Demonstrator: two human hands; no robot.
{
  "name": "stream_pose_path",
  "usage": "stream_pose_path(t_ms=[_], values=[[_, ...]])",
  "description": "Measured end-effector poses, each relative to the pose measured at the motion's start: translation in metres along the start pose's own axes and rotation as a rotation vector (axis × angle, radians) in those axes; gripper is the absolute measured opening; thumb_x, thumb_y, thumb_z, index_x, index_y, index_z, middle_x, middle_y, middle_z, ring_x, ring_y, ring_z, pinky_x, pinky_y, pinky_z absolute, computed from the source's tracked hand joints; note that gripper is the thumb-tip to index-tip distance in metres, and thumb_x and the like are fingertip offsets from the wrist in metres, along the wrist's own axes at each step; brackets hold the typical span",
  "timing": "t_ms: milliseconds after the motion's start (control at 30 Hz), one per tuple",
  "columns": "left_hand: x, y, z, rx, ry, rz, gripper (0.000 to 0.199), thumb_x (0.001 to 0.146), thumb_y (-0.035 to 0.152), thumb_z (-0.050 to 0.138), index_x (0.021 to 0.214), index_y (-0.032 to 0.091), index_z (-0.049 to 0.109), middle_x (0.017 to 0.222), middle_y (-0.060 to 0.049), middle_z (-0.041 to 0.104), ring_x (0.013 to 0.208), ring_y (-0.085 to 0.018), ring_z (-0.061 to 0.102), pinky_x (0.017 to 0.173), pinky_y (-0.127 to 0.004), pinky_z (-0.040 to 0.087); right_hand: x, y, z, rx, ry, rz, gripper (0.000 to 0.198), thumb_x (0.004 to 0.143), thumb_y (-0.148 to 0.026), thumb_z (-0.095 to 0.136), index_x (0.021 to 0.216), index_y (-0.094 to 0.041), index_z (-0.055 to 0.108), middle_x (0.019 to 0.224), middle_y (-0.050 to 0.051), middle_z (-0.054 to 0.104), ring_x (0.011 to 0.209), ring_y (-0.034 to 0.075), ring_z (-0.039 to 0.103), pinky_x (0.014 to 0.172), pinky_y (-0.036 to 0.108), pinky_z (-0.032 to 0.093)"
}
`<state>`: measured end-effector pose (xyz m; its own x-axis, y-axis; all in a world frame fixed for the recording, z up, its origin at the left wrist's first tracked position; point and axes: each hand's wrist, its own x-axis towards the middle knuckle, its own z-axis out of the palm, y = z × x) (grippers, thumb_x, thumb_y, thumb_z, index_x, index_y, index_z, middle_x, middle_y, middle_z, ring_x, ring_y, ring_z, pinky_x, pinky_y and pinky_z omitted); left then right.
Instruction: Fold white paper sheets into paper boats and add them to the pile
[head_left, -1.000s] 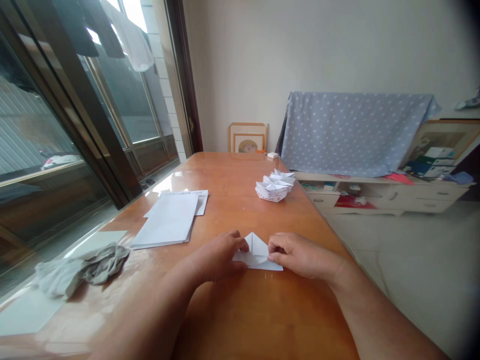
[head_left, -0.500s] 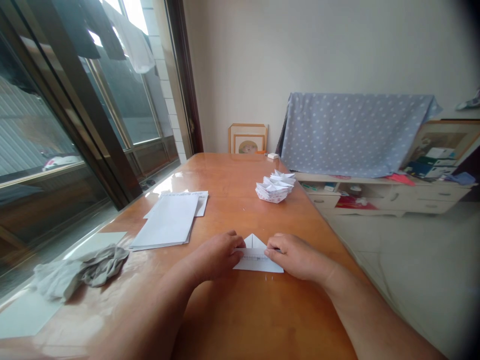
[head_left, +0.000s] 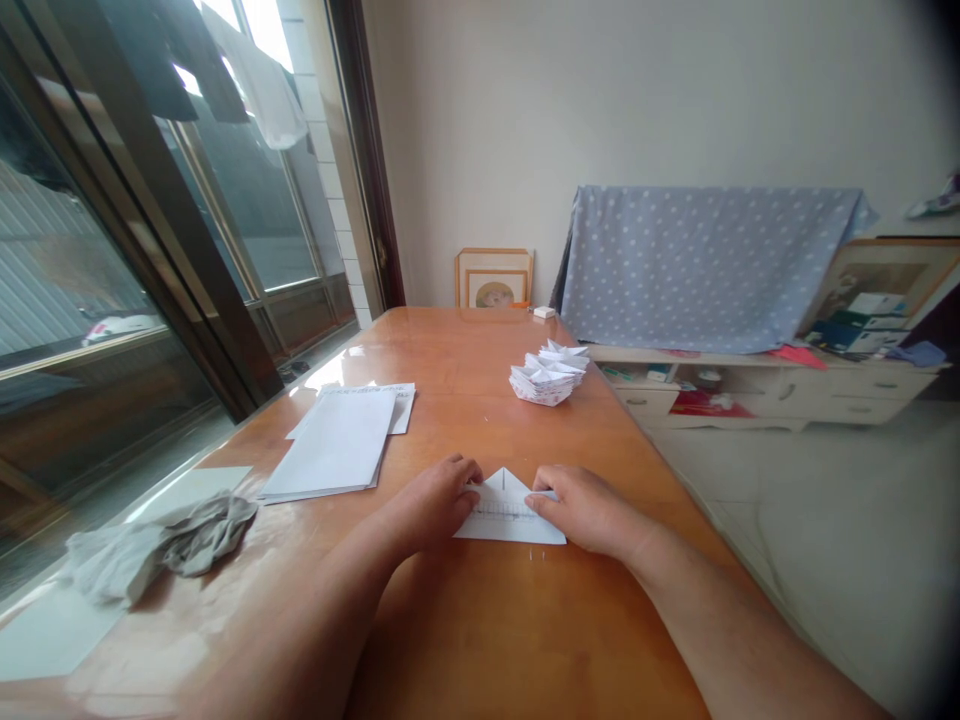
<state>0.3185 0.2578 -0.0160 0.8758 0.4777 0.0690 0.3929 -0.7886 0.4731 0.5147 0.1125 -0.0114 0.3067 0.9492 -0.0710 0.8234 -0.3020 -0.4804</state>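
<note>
A white sheet of paper (head_left: 504, 520), folded to a point at its far side, lies on the wooden table in front of me. Printed or written marks run across its middle band. My left hand (head_left: 442, 500) pinches its left edge between thumb and fingers. At the right edge, my right hand (head_left: 574, 505) grips the paper with the thumb on top and the fingers curled. Farther off to the right, a cluster of folded white paper pieces (head_left: 546, 385) with pointed tips is stacked together.
On the left lies a stack of white paper sheets (head_left: 337, 445). Nearer, a crumpled grey cloth (head_left: 206, 535) rests beside pale sheets along the table's left edge. A small white box (head_left: 544, 312) sits at the table's far end. The table's right edge (head_left: 667, 465) runs past my right forearm.
The paper's middle band looks wider, with more of its marks showing. My left hand has shifted slightly left; my right hand has barely moved.
</note>
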Motion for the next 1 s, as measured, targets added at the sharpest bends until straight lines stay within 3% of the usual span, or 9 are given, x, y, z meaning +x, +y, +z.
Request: stream_pose_path(t_ms=[267,433,567,833,1000], values=[[0.000,0.014,-0.008,-0.029,0.244,0.043,0.018,0.087,0.014,0.046,0.096,0.020,0.061,0.098,-0.006,0.063,0.087,-0.019,0.060,0.076,-0.030,0.047,0.001,-0.003,-0.001,-0.028,-0.022,0.059,0.018,0.087,-0.038,0.064,0.085,-0.021,0.066,0.068,-0.001,0.060,0.064,0.014,0.048,0.061,0.026,0.025],[-0.005,0.030,-0.004,-0.104,0.060,0.158,0.017,0.085,0.014,0.047,0.090,0.021,0.063,0.091,-0.003,0.062,0.078,-0.016,0.059,0.070,-0.027,0.045,0.000,-0.003,-0.001,-0.037,-0.011,0.027,0.017,0.089,-0.038,0.062,0.086,-0.021,0.066,0.069,0.000,0.061,0.066,0.015,0.051,0.061,0.026,0.026],[-0.002,0.032,0.003,-0.080,-0.047,0.110,0.019,0.079,0.010,0.048,0.085,0.020,0.064,0.092,-0.003,0.063,0.078,-0.017,0.059,0.070,-0.026,0.046,0.001,-0.001,0.000,-0.047,-0.007,0.022,0.016,0.088,-0.037,0.062,0.086,-0.021,0.066,0.070,0.001,0.062,0.069,0.016,0.052,0.062,0.026,0.027],[0.003,0.028,0.010,-0.041,-0.032,0.059,0.013,0.082,0.015,0.049,0.080,0.021,0.061,0.088,-0.003,0.062,0.075,-0.017,0.058,0.067,-0.027,0.043,0.000,0.004,0.002,-0.039,0.038,-0.028,0.017,0.089,-0.038,0.059,0.087,-0.022,0.062,0.084,0.000,0.067,0.076,0.016,0.057,0.062,0.026,0.028],[0.006,0.028,0.014,-0.034,-0.015,0.033,0.012,0.085,0.023,0.052,0.073,0.020,0.053,0.082,-0.002,0.058,0.068,-0.015,0.053,0.060,-0.026,0.038,-0.002,0.005,0.000,-0.063,0.039,0.025,0.018,0.087,-0.040,0.062,0.087,-0.023,0.059,0.084,-0.001,0.067,0.075,0.015,0.056,0.060,0.027,0.027]])
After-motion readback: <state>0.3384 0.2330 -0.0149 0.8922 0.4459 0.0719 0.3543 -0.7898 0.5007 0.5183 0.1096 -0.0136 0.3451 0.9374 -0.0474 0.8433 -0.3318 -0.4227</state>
